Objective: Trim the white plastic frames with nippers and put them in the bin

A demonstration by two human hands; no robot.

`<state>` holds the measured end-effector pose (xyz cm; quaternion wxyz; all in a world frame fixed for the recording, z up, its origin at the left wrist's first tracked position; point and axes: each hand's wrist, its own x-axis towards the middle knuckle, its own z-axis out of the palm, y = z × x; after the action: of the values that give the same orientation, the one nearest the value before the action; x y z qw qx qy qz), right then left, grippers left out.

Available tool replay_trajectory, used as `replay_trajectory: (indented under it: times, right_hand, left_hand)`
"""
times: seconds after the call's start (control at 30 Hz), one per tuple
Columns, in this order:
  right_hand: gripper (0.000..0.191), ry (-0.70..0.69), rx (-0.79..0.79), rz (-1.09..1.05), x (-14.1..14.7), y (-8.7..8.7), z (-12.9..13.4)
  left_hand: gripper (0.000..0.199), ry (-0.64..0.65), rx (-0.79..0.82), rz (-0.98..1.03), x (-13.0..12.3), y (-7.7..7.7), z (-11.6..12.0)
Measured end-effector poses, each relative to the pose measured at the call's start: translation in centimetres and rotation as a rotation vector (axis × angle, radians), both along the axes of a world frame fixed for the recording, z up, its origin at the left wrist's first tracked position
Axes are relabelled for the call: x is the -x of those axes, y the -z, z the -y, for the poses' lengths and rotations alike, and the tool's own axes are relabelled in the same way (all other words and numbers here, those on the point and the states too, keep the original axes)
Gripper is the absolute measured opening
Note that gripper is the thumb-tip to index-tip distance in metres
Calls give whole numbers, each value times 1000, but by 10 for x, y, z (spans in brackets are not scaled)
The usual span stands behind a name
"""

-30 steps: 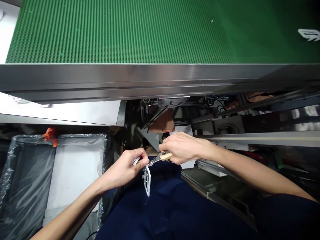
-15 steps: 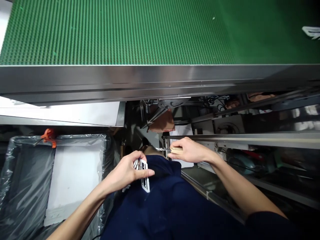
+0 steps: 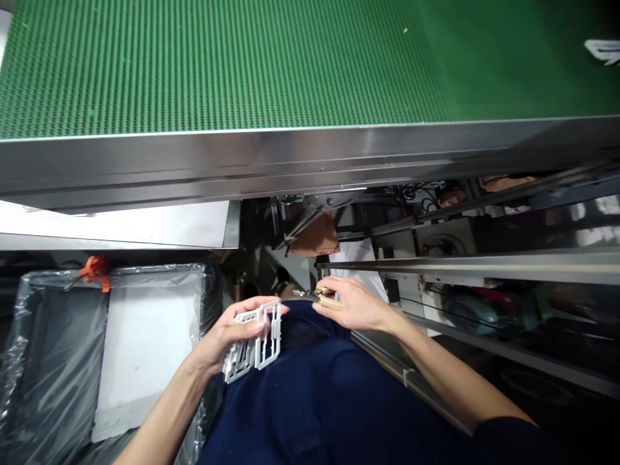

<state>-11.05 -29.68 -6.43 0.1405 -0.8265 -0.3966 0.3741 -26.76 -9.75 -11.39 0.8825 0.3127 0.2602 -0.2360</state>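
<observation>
Green mesh conveyor belt (image 3: 217, 64) stretches overhead; the left hand (image 3: 217, 342) now curls its fingers around a white plastic sprue (image 3: 271, 336), turned broadside, while the right hand's (image 3: 356, 305) fingers pinch wood-handled snips (image 3: 307, 294).

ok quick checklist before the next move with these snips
1. left hand has a firm hold on the white plastic frame: ok
2. right hand has the wood-handled snips in its grip: ok
3. snips' tips are at the frame: not ok, they sit apart from it
4. snips' blades are in good condition: cannot tell, too small to see
5. bin liner is held by the orange clip: ok
</observation>
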Motion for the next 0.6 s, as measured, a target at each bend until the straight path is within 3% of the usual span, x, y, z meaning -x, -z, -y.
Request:
replay_trajectory:
  times: [0.2,0.43,0.6]
  right_hand:
    - [22,-117,-47,189,7,-5,-11]
    - [24,-263,-53,300,2,-8,-20]
    - [21,-320,-59,330,-1,-10,-22]
  left_hand:
    - [42,-72,123,54,6,5,0]
    - [50,11,-2,50,8,6,2]
    - [45,-11,63,55,10,3,1]
